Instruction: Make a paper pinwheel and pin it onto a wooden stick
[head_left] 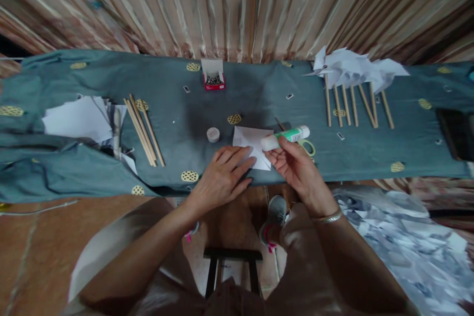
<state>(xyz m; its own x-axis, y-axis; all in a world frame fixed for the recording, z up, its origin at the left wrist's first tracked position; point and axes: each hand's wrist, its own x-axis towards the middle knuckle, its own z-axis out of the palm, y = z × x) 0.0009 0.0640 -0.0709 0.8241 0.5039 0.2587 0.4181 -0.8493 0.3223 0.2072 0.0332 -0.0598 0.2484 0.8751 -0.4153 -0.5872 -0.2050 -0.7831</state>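
Note:
My right hand (pixel 298 168) is closed around a green and white glue stick (pixel 292 135), its white end tilted toward the left over a white paper square (pixel 255 136). Fingers spread, my left hand (pixel 224 175) presses on the left and lower part of that paper, which lies near the table's front edge. A round white cap (pixel 213 134) sits just left of the paper. Partly hidden beneath the glue stick and my right hand are scissors with a pale green handle (pixel 308 147).
Finished paper pinwheels on sticks (pixel 355 71) lie at the right. At the left are a stack of white paper (pixel 81 119) and several wooden sticks (pixel 142 131). A small red box (pixel 214 81) holds metal bits. A dark phone (pixel 455 133) rests far right; paper scraps (pixel 414 247) are heaped below.

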